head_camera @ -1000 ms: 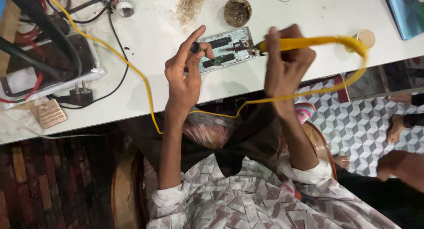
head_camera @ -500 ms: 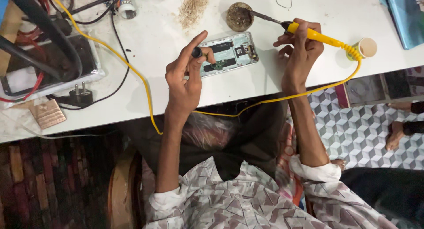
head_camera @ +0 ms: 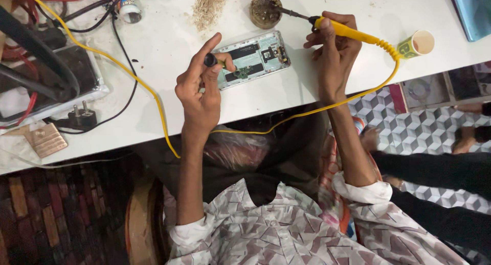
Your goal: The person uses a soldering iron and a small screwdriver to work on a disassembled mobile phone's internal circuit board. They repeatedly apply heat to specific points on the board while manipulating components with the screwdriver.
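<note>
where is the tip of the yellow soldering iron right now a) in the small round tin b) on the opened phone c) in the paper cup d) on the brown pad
a: the right hand holds the yellow-handled soldering iron with its metal tip dipped into the small round dark tin, away from the opened silver phone.

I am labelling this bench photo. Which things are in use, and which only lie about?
In use:
yellow-handled soldering iron in right hand
opened silver phone
black-handled tool in left hand
round brown tin

Lying about:
paper cup
black plug
sawdust-like pile

Opened phone [head_camera: 254,58] flat on white table, circuitry exposed; yellow soldering iron [head_camera: 343,30] tilted, tip in round tin [head_camera: 266,10]
</note>
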